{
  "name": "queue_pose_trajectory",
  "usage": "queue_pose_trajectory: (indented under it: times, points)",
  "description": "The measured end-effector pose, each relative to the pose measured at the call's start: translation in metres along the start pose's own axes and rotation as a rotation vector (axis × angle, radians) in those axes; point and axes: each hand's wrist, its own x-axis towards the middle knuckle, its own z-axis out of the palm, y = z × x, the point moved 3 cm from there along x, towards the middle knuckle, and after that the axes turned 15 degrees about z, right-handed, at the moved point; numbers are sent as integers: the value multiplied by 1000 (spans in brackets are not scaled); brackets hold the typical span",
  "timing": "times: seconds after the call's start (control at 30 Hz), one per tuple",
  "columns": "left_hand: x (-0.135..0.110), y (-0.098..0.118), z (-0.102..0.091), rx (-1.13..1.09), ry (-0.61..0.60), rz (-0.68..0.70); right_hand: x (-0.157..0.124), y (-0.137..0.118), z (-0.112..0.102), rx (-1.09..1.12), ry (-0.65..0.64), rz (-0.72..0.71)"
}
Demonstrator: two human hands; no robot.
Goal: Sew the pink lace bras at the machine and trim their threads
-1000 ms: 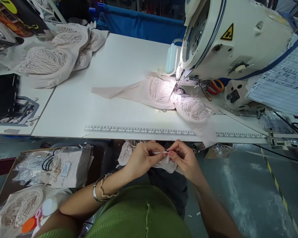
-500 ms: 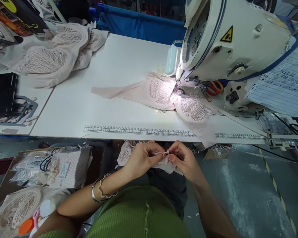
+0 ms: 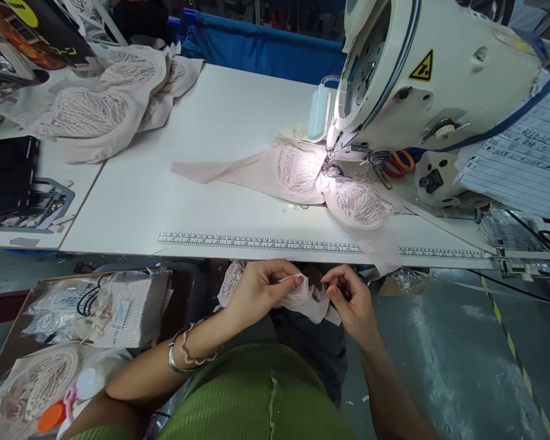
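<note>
Over the lap, just below the table edge, my left hand pinches a pale pink lace bra between thumb and fingers. Part of this bra lies behind the hand. My right hand is a little to the right, its thumb and fingers closed in a pinch; whatever is between them is too small to make out. A second lace bra lies on the table with its middle under the needle area of the white sewing machine, lit by a lamp.
A printed ruler runs along the front of the white table. More lace bras are piled at the back left. Orange-handled scissors lie behind the machine's needle area. At lower left stands a box with packaged pieces.
My right hand has drawn away to the right from my left, opening a gap between the fingertips. The left keeps its pinch on the bra, and more of the fabric shows.
</note>
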Motion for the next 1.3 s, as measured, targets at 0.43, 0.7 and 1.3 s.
queue_pose_trajectory:
  times: [0.43,0.7,1.3]
  points:
    - [0,-3,-2,-144,120,46,-15,25,10,-360,55,-341]
    - [-4,-1,9,30,89,99,-11,-11,14,-149,195,-218]
    - [-16,8,-56,689,-455,561,-33,-19,-29,173,293,-208]
